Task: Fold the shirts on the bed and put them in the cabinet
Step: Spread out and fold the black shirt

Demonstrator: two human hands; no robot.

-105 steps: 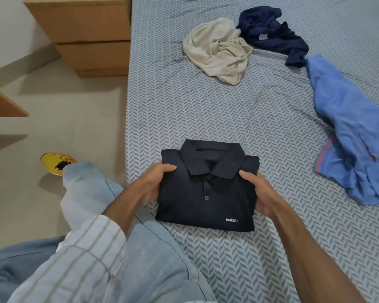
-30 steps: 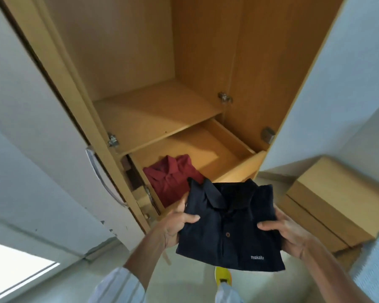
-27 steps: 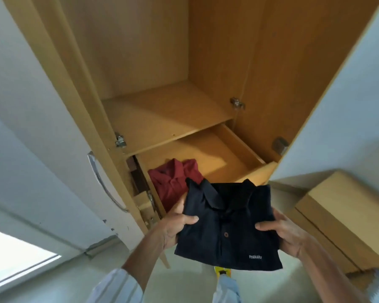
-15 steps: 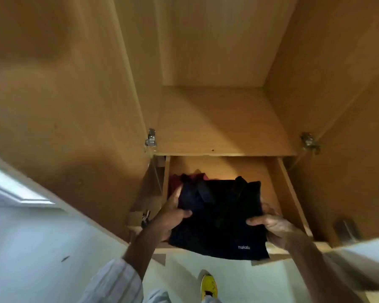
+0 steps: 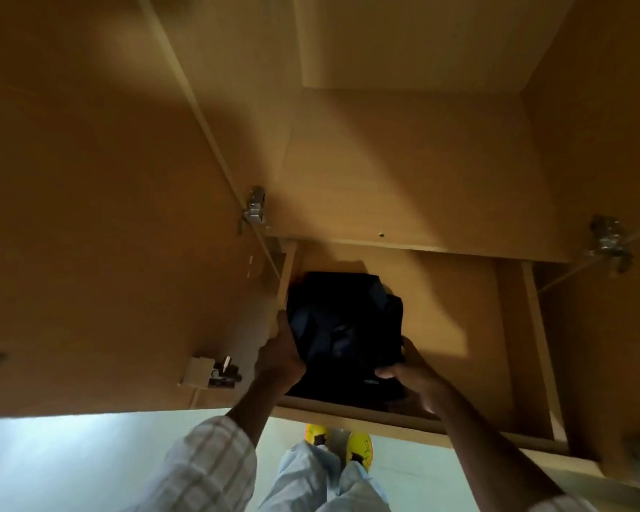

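Observation:
The folded black polo shirt (image 5: 344,327) lies low inside the pulled-out wooden drawer (image 5: 459,319) of the cabinet, at its left side. My left hand (image 5: 279,354) grips the shirt's left edge, close to the drawer's left wall. My right hand (image 5: 409,371) grips its lower right corner, thumb on top near the small white logo. The red shirt seen before is hidden under the black one.
A bare wooden shelf (image 5: 403,171) sits above the drawer. The open cabinet door (image 5: 89,234) stands at my left with a hinge (image 5: 254,208) and a lock fitting (image 5: 211,373). Another hinge (image 5: 606,242) is at the right. My feet in yellow shoes (image 5: 359,443) stand below the drawer front.
Both hands have carried the black shirt from in front of the drawer down into it, over the red shirt. The view has moved closer to the cabinet.

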